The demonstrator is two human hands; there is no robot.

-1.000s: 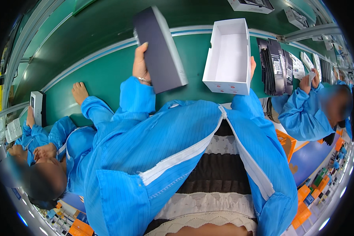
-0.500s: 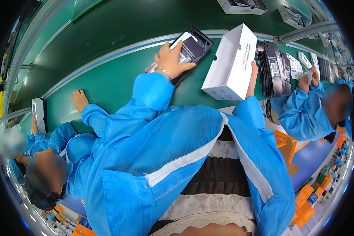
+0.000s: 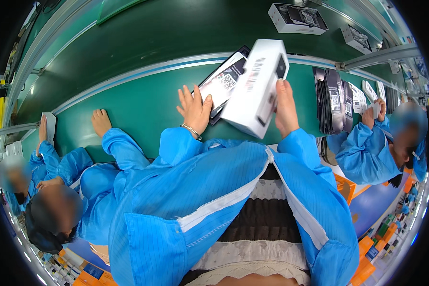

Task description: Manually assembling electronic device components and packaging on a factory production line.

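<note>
My right hand (image 3: 286, 108) grips a white box lid (image 3: 252, 90) along its right side, thumb up on the printed face. Tilted, the lid hangs over the right part of an open dark-lined box (image 3: 244, 49), hiding much of it. A leaflet (image 3: 228, 81) with a square code, partly white and partly dark, lies on top of that box's contents. At the box's near left edge is my left hand (image 3: 195, 112), fingers spread and holding nothing; its fingertips are by the leaflet's edge.
Dark leaflets (image 3: 331, 100) stand in a row at right, before a co-worker's hands (image 3: 374, 113). Filled white boxes (image 3: 298, 20) sit on the far green surface beyond a metal rail (image 3: 143, 74). Another co-worker's hand (image 3: 100, 123) rests on the green table at left.
My right hand has brought the lid left over the open box and turned it so another printed side shows. My left hand has drawn back from the leaflet toward me.
</note>
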